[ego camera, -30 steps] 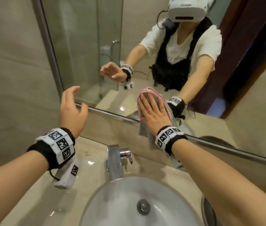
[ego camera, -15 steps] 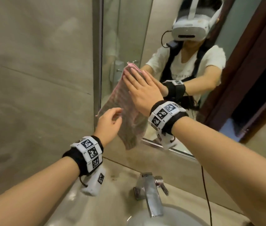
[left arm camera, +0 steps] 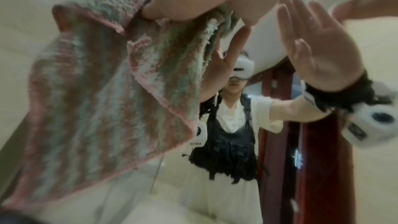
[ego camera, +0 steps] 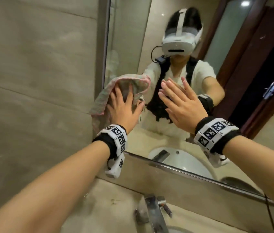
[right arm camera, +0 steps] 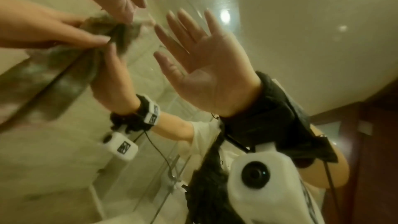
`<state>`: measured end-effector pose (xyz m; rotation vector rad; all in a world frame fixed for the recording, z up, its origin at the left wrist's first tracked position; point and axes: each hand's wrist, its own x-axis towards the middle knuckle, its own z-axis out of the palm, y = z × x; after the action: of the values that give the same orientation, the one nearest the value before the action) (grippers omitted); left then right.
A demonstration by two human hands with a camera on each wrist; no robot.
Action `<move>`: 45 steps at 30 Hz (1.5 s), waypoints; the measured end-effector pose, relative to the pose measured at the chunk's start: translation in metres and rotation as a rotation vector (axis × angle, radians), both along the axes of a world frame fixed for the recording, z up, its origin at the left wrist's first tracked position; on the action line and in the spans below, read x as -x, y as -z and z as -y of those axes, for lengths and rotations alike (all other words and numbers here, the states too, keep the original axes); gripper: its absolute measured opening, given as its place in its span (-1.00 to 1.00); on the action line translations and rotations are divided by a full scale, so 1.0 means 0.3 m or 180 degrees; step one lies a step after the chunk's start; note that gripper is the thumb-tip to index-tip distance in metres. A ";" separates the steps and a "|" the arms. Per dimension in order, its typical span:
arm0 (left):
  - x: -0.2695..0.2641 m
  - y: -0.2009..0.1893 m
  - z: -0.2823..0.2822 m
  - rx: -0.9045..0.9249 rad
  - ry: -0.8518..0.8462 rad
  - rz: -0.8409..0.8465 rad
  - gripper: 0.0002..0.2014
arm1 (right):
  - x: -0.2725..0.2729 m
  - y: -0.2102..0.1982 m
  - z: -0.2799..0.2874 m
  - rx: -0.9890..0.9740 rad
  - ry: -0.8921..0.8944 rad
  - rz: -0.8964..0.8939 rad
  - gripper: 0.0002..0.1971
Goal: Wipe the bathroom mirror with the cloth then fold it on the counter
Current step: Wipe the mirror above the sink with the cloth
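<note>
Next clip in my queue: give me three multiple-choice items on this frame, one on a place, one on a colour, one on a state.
1. Where is the cloth?
A. Against the mirror's left part
B. In the sink
C. Over the tap

2. What colour is the cloth's edging?
A. Pink
B. Blue
C. Black

3. How is the right hand?
A. Gripping the cloth
B. Open, holding nothing
C. Turning the tap

Key:
1 A, the left hand presses the cloth to the mirror beside its frame.
2 A, a pink hem runs round it in the left wrist view.
3 B, its fingers are spread before the glass, clear of the cloth.
</note>
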<state>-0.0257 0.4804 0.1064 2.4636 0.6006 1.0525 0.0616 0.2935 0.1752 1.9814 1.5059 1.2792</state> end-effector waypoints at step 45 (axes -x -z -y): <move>-0.185 -0.828 0.464 -0.1487 0.0776 0.0982 -0.54 | -0.077 -0.344 0.492 -0.2218 0.0561 0.0399 -0.51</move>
<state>0.0297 0.3413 0.3547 2.5775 -0.0524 1.5646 0.0848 0.1460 0.2785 2.2973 0.8561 1.9864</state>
